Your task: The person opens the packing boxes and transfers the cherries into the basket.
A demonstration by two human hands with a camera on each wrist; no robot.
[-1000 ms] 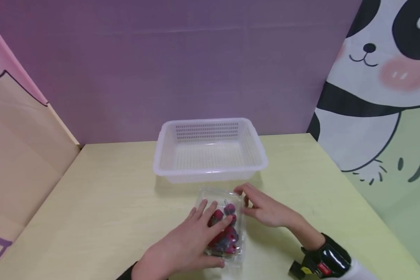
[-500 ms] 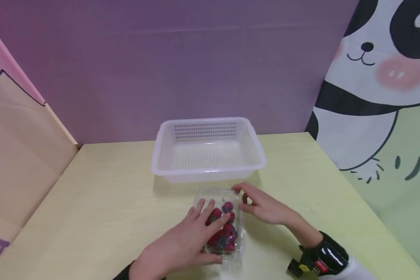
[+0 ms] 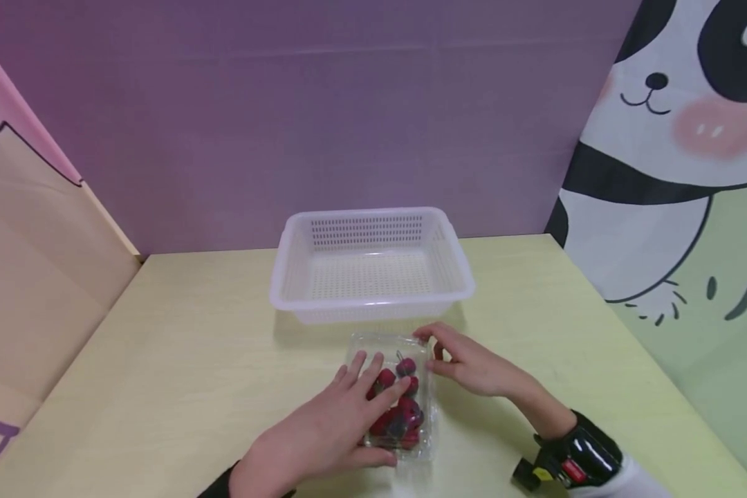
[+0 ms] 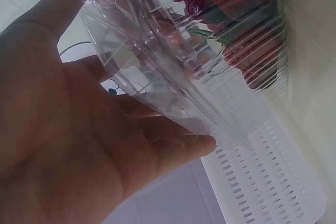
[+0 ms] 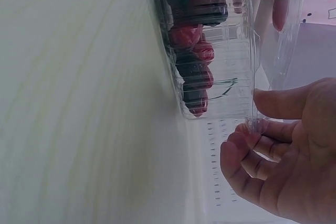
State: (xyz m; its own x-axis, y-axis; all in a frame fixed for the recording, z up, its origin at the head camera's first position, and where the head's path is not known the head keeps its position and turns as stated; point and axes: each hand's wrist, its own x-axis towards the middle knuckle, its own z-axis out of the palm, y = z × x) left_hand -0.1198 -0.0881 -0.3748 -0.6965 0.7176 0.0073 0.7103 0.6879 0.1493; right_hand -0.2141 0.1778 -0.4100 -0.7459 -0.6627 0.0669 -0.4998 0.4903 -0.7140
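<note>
A clear plastic clamshell box (image 3: 422, 443) lies on the table, in front of the basket. Through its walls show several small red and dark fruits (image 3: 409, 411), one with a thin green stem (image 5: 226, 81). My left hand (image 3: 333, 422) spreads its straight fingers across the lid, the palm toward the box's left side. At the far right corner, my right hand (image 3: 473, 363) pinches the rim between thumb and fingers; the thumb (image 5: 283, 103) sits against the edge. In the left wrist view, the clear lid (image 4: 142, 77) slants away from the ribbed base.
A white perforated plastic basket (image 3: 373, 308) stands behind the box near the table's back edge. The pale wooden table (image 3: 193, 360) meets a purple backdrop (image 3: 348, 124). A panda-printed panel (image 3: 635, 242) rises on the right, a beige and pink one (image 3: 37, 263) on the left.
The view shifts slightly. Both hands keep their places on the clamshell box, and the basket has not moved.
</note>
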